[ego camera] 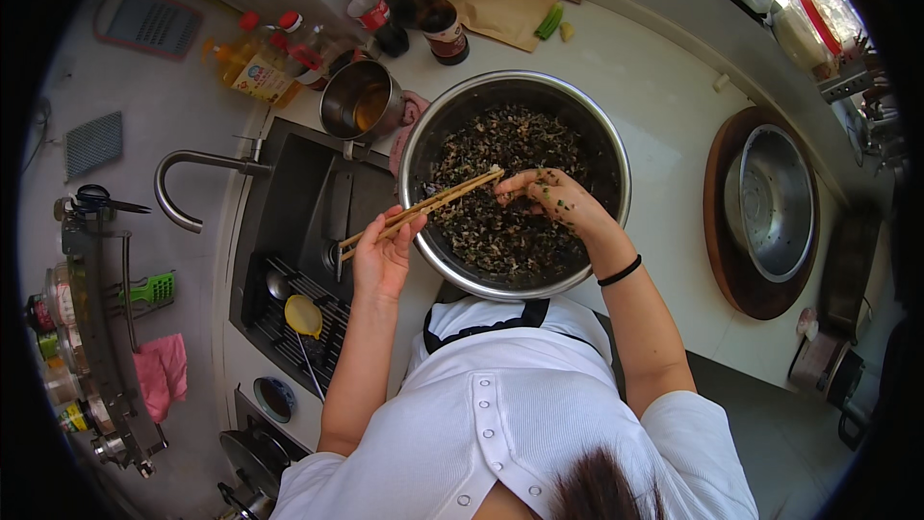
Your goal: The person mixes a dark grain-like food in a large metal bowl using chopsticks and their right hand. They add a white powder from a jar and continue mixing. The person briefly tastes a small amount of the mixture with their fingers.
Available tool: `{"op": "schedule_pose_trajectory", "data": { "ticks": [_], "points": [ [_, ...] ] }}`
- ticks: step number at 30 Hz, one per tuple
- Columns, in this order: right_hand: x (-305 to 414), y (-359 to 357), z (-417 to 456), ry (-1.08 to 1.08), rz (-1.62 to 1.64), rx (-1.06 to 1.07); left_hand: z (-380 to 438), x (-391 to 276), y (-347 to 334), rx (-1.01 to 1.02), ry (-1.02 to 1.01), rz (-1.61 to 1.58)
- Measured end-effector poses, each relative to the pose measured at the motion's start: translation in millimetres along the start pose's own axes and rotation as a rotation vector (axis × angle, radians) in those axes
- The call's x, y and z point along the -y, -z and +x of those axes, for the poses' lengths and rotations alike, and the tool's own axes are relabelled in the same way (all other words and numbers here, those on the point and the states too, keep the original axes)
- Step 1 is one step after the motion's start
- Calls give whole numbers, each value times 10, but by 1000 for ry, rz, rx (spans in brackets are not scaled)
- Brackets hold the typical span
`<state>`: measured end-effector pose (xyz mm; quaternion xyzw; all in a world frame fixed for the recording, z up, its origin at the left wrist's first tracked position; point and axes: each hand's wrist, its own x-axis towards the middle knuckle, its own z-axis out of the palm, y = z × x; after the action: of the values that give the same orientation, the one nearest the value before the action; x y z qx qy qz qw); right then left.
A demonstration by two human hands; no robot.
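A large stainless steel bowl (612,131) stands on the counter before me, holding a dark, finely chopped food mixture (505,231) with green and pale bits. My left hand (386,253) grips a pair of wooden chopsticks (451,196) at the bowl's left side, and their tips, with a pale bit on them, reach over the mixture. Just right of those tips, my right hand (552,198) hovers over the mixture, fingers loosely curled and apart, with green bits stuck to its skin. Whether its fingertips touch the food I cannot tell.
To the left lie a dark sink (289,159) with a curved faucet (180,155) and a metal pot (361,101). Bottles (437,18) and a brown paper packet (498,7) are behind the bowl. A metal basin (776,202) rests on a round wooden board (715,217) at right.
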<state>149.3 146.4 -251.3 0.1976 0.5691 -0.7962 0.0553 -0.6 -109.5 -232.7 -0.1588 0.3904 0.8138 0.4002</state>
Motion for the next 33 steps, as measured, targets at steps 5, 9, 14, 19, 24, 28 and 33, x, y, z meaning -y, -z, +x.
{"op": "schedule_pose_trajectory", "data": {
  "ticks": [5, 9, 14, 19, 24, 28, 33],
  "points": [
    [-33, -9, 10, -71, -29, -81, -2, -29, -12, 3, -4, 5],
    [-142, 0, 73, 64, -118, -96, -69, -154, 100, 66, -6, -53],
    [-58, -5, -14, 38, -321, -111, -324, -591, 218, 45, -148, -68],
    [-86, -93, 12, -47, -452, -221, -675, -1062, 742, 157, -368, -135],
    [63, -203, 33, -86, -621, -230, -941, -1239, 1124, 8, -532, -117],
    [-4, -156, 92, 20, -527, -166, -908, -1150, 1259, -125, -595, 100],
    [-19, -106, 96, 53, -503, -130, -400, -806, 1409, -226, -489, 415]
  ]
}}
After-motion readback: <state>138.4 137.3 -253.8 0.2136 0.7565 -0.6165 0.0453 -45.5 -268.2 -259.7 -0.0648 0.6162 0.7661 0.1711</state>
